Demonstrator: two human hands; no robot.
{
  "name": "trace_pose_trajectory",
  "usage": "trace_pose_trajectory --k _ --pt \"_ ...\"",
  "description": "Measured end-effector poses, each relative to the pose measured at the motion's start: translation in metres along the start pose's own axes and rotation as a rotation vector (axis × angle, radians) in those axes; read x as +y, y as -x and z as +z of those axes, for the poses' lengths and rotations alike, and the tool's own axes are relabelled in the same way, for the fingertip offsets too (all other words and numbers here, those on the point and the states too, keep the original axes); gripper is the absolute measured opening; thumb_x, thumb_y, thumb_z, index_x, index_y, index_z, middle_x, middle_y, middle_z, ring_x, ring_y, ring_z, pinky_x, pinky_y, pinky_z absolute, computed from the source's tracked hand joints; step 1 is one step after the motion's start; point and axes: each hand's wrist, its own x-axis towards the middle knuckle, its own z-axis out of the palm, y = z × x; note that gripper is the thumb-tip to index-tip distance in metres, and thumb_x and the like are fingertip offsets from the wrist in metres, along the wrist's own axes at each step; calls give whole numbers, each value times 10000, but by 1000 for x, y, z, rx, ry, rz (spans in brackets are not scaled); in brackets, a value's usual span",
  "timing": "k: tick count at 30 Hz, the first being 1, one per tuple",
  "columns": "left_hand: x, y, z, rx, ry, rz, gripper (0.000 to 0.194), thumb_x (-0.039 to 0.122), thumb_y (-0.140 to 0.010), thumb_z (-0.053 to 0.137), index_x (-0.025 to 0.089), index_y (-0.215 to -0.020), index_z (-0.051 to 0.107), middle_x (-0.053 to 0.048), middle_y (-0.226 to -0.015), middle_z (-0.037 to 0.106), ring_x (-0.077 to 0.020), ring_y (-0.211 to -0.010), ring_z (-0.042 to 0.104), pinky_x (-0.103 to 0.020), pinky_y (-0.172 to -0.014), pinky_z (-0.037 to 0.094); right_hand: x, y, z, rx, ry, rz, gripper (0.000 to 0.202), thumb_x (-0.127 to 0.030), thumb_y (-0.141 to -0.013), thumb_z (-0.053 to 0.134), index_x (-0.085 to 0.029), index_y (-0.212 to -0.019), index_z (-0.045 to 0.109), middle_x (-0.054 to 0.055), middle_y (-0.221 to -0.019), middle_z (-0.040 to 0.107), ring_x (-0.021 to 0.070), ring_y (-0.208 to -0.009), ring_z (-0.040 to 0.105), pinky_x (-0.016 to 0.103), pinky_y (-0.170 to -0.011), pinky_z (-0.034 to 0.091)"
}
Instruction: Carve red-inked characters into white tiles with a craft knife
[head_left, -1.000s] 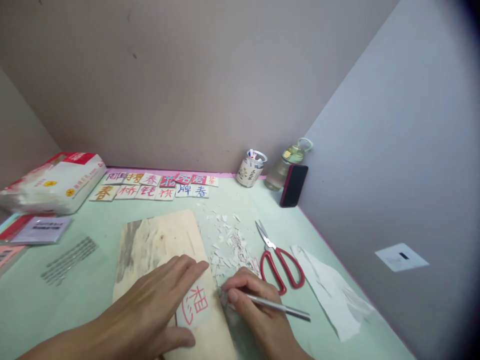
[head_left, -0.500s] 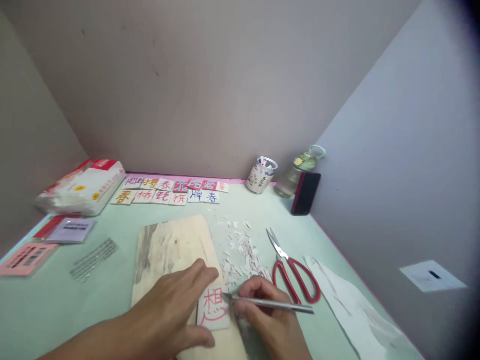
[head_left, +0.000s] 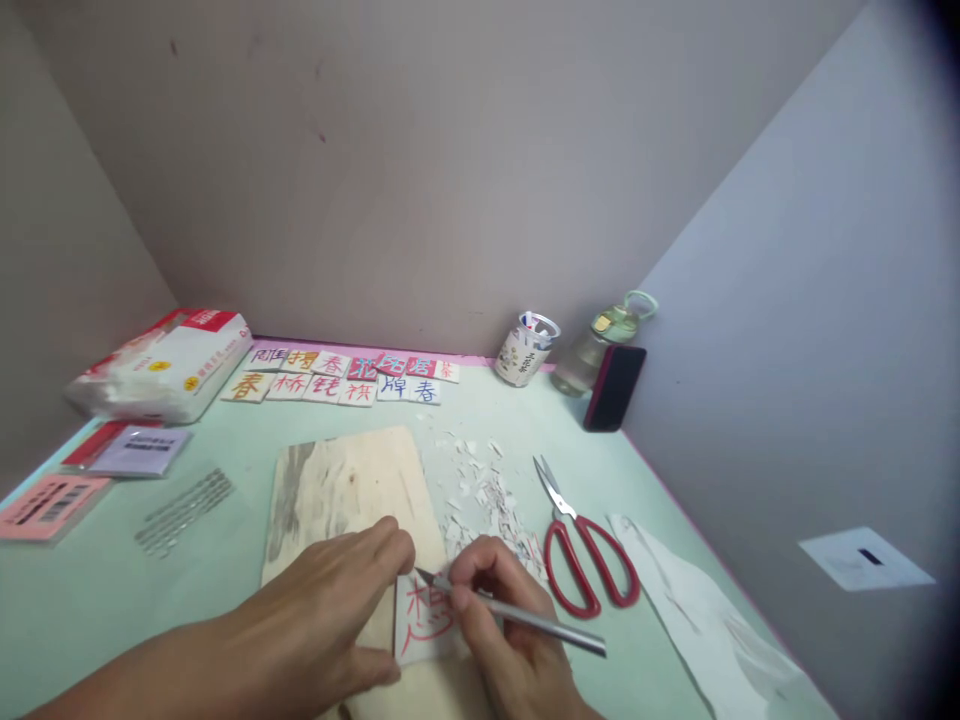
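Head view: holding silver knife (head_left: 551, 629) in right hand (head_left: 510, 622), fingers closed pen-style, lower centre of frame, tip at upper edge of white card (head_left: 424, 640) with red character, lying flat on wooden board (head_left: 360, 470). Resting left hand (head_left: 334, 605) on board at card's left edge, loosely open, thumb apart from fingers, gripping nothing visible. Also noted: paper scraps (head_left: 489, 495) just right of board, red-handled scissors (head_left: 555, 494) farther right.

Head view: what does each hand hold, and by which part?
The right hand holds a craft knife by its handle, near the blade. The left hand borders the white tile on its left; whether it grips is unclear.
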Motion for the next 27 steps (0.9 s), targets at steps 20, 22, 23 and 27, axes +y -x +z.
trace_pose_trajectory --k 20,22,23,27 --pt "-20 -15 19 152 -20 87 386 295 -719 758 277 -1005 500 6 -1051 675 -261 -963 661 -381 -859 471 -8 -7 14 -7 132 -59 210 -331 -996 642 -245 -828 549 -23 -708 573 132 -594 487 241 -560 379" --pt "-21 -16 20 177 -17 102 373 314 -726 755 278 -993 496 9 -1032 682 -249 -925 651 -377 -843 479 -6 -7 14 -11 152 -60 207 -333 -1010 632 -244 -837 560 -21 -711 580 134 -598 489 243 -560 378" --pt "-21 -16 20 186 -17 104 370 317 -727 754 279 -989 495 9 -1025 683 -246 -913 648 -377 -838 482 -6 -6 14 -11 163 -60 210 -334 -1017 625 -243 -839 564 -19 -713 586 134 -598 490 245 -559 378" --pt "-18 -16 20 188 -16 81 374 298 -717 757 278 -990 502 6 -1030 689 -255 -935 659 -384 -852 484 -3 -6 14 -13 201 -67 225 -334 -1040 605 -242 -838 564 -19 -710 590 131 -592 484 243 -551 376"
